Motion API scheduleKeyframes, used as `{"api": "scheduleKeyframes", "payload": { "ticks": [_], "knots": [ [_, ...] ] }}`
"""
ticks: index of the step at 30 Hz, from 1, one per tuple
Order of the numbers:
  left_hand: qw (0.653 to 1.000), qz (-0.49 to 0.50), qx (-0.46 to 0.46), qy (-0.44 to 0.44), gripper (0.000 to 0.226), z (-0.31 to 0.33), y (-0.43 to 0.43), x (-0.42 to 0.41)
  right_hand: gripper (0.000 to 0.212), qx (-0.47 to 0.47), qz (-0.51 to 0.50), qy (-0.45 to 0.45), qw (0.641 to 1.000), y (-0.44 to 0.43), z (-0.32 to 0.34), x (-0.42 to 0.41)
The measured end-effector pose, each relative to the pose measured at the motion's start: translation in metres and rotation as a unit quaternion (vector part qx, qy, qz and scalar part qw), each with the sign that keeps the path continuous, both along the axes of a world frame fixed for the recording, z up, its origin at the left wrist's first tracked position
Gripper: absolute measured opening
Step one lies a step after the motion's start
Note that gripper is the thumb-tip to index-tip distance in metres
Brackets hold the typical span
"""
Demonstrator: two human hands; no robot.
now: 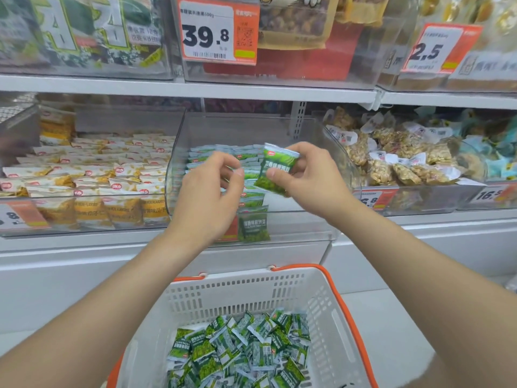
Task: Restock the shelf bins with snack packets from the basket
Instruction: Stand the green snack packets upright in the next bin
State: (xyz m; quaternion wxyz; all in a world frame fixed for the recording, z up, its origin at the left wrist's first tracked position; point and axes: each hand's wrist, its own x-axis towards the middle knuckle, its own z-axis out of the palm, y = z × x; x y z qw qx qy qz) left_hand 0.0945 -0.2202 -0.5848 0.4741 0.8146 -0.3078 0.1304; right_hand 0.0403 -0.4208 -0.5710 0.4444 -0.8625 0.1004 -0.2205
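Viewing the head camera feed, I log the following at centre frame. The right hand (310, 177) pinches one green snack packet (277, 169) between thumb and curled fingers. The packet is tilted, with its printed face toward the camera. It sits above the open top of the clear bin (296, 225) at the middle of the picture.

The left hand (207, 191) is just left of that packet, over the same bin. Its fingers are curled and the thumb tip lies close to the forefinger. I cannot tell whether it holds anything.

Inside the clear bin, rows of stacked packets (249, 200) of the same green kind fill the left part. One stands upright against the front wall.

At lower centre, the basket (237, 289), white with an orange rim, sits below both forearms. A heap of loose packets (240, 351) of the green kind lies in its bottom.

At mid left, a neighbouring bin holds yellow-and-white packets (84, 175). At mid right, another holds nut packets (397, 163). On the shelf (140, 86) above, a price tag (218, 32) reads 39.8.
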Motion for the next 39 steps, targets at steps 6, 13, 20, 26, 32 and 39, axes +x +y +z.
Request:
{"api": "scheduleKeyframes", "payload": {
  "ticks": [6, 13, 20, 26, 32, 39],
  "knots": [
    [0.926, 0.023, 0.339, -0.162, 0.040, -0.017, -0.002, 0.025, 0.053, -0.167, -0.098, 0.148, 0.970, -0.037, -0.018, 0.049],
    [0.930, -0.027, 0.364, -0.043, 0.049, -0.018, -0.001, 0.034, 0.060, -0.169, -0.045, 0.276, 0.945, -0.040, -0.023, 0.090],
    [0.934, -0.019, 0.355, -0.044, 0.047, -0.020, 0.000, 0.034, 0.062, -0.177, -0.134, 0.240, 0.945, -0.031, -0.025, 0.108],
    [0.943, 0.004, 0.324, -0.082, 0.038, -0.022, 0.000, 0.033, 0.035, -0.233, -0.089, 0.255, 0.934, -0.032, -0.030, 0.109],
    [0.957, 0.014, 0.263, -0.120, 0.018, -0.024, 0.003, 0.029, 0.042, -0.257, 0.029, 0.320, 0.912, -0.035, -0.016, 0.076],
    [0.933, 0.058, 0.217, -0.281, 0.015, -0.018, 0.002, 0.011, 0.028, -0.279, -0.032, 0.120, 0.952, 0.002, 0.014, 0.014]
  ]
}}
